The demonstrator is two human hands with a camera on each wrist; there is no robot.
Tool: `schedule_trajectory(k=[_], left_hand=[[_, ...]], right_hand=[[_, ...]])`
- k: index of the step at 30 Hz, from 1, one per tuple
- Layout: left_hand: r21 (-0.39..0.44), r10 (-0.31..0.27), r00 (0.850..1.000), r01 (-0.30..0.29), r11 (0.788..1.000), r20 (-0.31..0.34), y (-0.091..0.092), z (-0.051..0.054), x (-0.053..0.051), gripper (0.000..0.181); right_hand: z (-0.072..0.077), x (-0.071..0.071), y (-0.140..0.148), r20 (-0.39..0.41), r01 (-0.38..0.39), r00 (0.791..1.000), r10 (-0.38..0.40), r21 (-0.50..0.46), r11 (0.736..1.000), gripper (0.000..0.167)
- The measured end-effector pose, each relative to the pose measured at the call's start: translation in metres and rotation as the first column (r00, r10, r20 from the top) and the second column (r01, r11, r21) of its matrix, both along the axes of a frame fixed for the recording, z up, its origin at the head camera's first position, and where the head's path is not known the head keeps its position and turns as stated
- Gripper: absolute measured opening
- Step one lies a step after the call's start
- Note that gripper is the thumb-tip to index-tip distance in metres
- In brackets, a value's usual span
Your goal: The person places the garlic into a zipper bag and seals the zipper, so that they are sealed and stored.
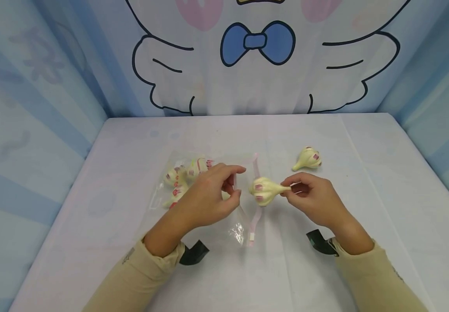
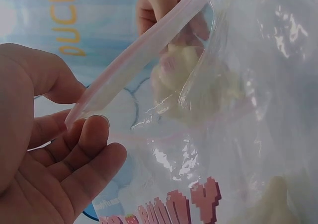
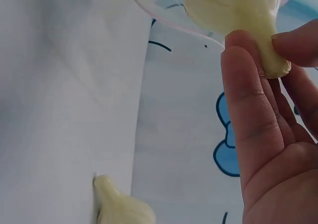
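My right hand pinches the stem of a pale yellow garlic bulb, its round end at the mouth of a clear plastic bag. In the right wrist view the fingers and thumb hold the bulb's stem. The left hand is over the bag; in the left wrist view, this hand pinches the bag's pink zip edge, holding the mouth apart. Several bulbs lie inside the bag, partly hidden by the left hand.
Another garlic bulb lies on the white table beyond my right hand. Curtains with a blue bow print stand behind the table and along both sides.
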State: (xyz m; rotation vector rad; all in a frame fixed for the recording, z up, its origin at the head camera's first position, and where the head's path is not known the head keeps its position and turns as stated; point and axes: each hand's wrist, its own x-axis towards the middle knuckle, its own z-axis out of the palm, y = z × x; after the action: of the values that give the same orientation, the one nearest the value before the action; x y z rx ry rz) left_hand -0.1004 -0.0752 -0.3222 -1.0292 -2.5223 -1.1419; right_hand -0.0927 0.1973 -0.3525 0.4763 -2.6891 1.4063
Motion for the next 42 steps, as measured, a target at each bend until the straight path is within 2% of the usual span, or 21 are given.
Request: schedule_trajectory(k=[4, 12, 19, 27, 34, 42], left_hand=[[-0.002, 0.002, 1.000, -0.002, 1.000, -0.002, -0.001, 0.001, 0.001, 0.040], [0.009, -0.005, 1.000, 0.005, 1.000, 0.019, -0.001, 0.001, 0.001, 0.040], [0.006, -0.004, 1.000, 0.004, 1.000, -0.007, -0.002, 0.000, 0.001, 0.038], [0.008, -0.008, 1.000, 0.008, 1.000, -0.019, -0.002, 0.000, 0.000, 0.039], [-0.015, -0.003, 1.000, 0.003, 1.000, -0.004, 0.000, 0.001, 0.002, 0.038], [-0.034, 0.001, 1.000, -0.001, 0.999, 0.006, 0.001, 0.000, 0.001, 0.038]], right_hand=[[-0.005, -0.003, -0.009, 0.063, -0.014, 0.998, 0.011, 0.036, 0.999, 0.013], [-0.016, -0.010, -0.025, 0.103, -0.052, 0.994, 0.044, 0.078, 0.996, 0.013], [-0.019, -0.014, -0.031, 0.027, -0.084, 0.996, 0.081, 0.150, 0.985, 0.014], [-0.024, -0.018, -0.038, 0.070, -0.064, 0.996, 0.053, 0.158, 0.985, 0.011], [-0.027, -0.022, -0.042, 0.050, -0.050, 0.998, 0.041, 0.188, 0.981, 0.011], [-0.025, -0.025, -0.052, -0.012, -0.012, 1.000, 0.015, 0.203, 0.979, 0.014]])
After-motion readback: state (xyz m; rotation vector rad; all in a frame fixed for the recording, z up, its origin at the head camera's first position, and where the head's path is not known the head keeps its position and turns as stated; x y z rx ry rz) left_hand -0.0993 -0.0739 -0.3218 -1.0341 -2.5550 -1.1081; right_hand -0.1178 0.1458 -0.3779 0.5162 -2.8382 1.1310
